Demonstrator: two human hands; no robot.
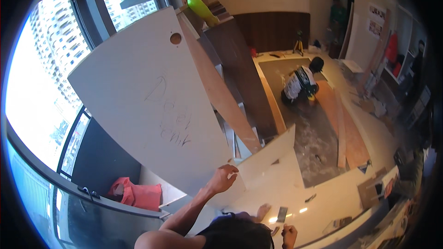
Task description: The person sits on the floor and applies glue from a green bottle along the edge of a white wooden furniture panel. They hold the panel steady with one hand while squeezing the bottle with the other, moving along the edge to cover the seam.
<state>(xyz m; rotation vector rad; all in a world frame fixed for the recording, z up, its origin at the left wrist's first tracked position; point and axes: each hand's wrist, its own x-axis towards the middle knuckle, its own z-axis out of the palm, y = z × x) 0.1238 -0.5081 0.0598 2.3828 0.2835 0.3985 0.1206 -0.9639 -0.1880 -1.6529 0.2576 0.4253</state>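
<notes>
My left hand [222, 179] is raised at the lower right edge of a large white panel [138, 87] that leans by the window. Its fingers are loosely bent and apart, with nothing visible in them; whether it touches the panel is unclear. The panel has a round hole near its top and handwriting in dark strokes. Down by my right side, my right hand [289, 236] is closed, and what it holds, if anything, is too small to make out. Next to it appears a small grey rectangle [281, 214]. A smaller white board [274, 159] is just right of my left hand.
Dark brown boards [244, 74] lean behind the panel, with a green bottle [200, 9] on top. A person [300, 85] crouches on a dusty sheet beside wooden strips [340, 129]. A red bag [138, 195] lies by the window. Another person [338, 18] stands far back.
</notes>
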